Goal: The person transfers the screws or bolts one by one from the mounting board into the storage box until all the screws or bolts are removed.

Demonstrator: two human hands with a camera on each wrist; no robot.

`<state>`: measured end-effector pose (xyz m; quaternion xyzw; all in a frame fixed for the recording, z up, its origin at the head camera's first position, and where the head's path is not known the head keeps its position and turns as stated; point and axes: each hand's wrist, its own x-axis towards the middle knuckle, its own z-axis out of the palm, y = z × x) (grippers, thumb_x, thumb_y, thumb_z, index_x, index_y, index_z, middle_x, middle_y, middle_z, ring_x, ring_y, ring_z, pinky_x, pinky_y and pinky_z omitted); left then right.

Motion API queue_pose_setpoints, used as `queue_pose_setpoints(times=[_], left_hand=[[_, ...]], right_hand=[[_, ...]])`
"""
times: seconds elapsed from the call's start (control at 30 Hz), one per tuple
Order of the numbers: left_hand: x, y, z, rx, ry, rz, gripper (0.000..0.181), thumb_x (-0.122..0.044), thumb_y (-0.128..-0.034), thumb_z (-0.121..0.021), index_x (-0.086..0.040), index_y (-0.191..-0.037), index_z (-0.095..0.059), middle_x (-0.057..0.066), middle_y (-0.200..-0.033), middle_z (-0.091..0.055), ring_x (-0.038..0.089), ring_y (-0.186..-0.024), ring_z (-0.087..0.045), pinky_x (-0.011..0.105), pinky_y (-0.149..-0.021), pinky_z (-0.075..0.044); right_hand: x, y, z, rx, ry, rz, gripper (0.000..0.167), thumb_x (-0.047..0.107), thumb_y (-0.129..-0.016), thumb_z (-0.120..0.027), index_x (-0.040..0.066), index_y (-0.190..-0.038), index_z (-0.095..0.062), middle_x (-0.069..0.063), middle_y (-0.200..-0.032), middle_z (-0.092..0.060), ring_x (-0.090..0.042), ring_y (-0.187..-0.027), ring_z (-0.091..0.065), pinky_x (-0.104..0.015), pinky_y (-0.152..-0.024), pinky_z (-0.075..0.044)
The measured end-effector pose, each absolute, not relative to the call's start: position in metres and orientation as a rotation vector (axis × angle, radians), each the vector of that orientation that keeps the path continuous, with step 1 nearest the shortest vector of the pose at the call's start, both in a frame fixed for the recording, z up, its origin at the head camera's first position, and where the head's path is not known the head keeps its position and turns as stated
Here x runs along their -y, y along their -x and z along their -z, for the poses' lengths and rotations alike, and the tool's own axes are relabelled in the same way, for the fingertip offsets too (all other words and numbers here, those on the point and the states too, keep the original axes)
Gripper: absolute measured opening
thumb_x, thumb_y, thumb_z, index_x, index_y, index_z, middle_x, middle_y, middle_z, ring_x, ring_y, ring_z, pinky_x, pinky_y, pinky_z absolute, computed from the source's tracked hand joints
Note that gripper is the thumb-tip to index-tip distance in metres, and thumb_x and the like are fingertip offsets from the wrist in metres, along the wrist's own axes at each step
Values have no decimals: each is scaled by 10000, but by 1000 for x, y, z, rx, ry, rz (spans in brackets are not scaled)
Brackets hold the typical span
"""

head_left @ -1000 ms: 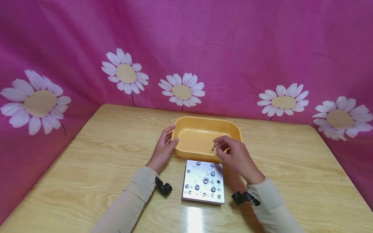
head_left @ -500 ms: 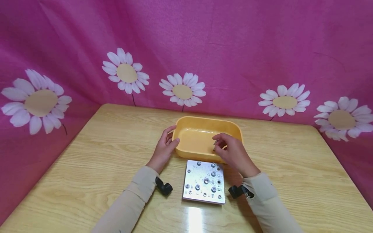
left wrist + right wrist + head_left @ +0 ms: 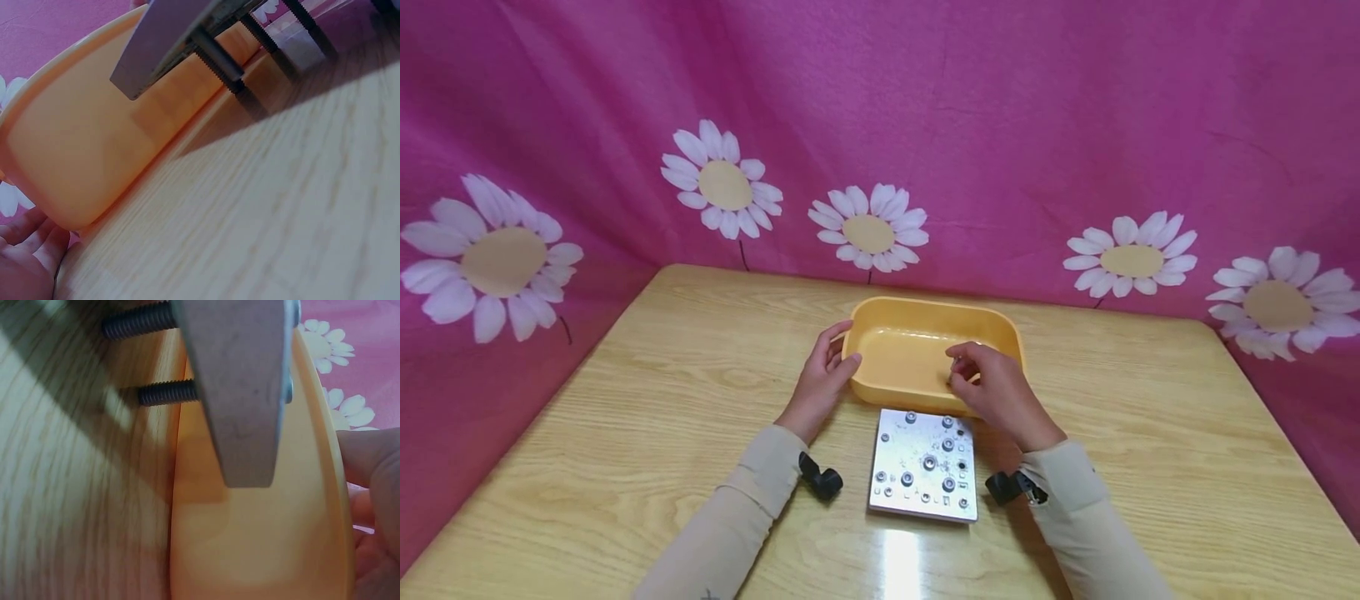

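My left hand grips the left end of the yellow plastic basin, thumb at its rim and fingers outside. In the left wrist view its fingers touch the basin's outer wall. My right hand is over the right part of the basin, thumb and index finger bent towards each other. Between them shows a sliver of small metal screws, mostly hidden by the fingers. Just in front of the basin is a square metal plate with several bolts through it. Both wrist views show it raised on bolt shanks.
The light wooden table bears the basin and the plate. Behind and at both sides hangs a magenta cloth with white daisies. A black wrist camera is strapped to the left sleeve, another to the right.
My right hand has shifted slightly left and farther over the basin, and the small metal screws, plain a second ago, are now mostly hidden by its fingers. The left hand has stayed at the basin.
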<state>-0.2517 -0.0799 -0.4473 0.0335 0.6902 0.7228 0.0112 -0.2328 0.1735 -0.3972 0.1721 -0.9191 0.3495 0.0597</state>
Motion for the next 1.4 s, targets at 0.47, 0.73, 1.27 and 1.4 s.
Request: queue_pose_setpoints(times=[0.47,0.73,1.27,1.4], left_hand=[[82,252,445,-2157,-94,-2252,492,-176,-952,-594,-295,-1399,-426,46,-1393,-459,185,-1282,-460,323,-1035,-422],[81,252,446,-2150,-113,-2268,502,-162,-952,-591,-264,-1413,-421,69,-1401,-455,194,-1291,-450,342,-1057,-401],[82,251,444,-2124,-92,-2222,524,-201,-958,-589,-298,-1432,-388,76,-1428,-431,200,-1306,-431,334,-1051,-406],[81,241,426,-2124,-81,-2186,554,-202,-959,-586,-238,-1462,-359,105,-1444,-414,220,-1319,-421,321,-1047,-408]], right_hand=[[-175,235,399,2752,-616,-1079,368,41,-865,-652,-46,-1218,-598,-135,-944,-680,-231,-861,-645,-370,-748,-574],[-175,234,398,2780,-582,-1101,397,84,-881,-660,-32,-1253,-583,-141,-989,-675,-235,-879,-643,-384,-775,-571],[-177,232,397,2787,-564,-1137,426,86,-894,-633,-37,-1293,-549,-172,-1050,-663,-255,-943,-643,-393,-799,-569],[-177,231,396,2805,-556,-1131,430,96,-899,-631,-30,-1301,-544,-174,-1069,-659,-261,-959,-642,-394,-808,-566]])
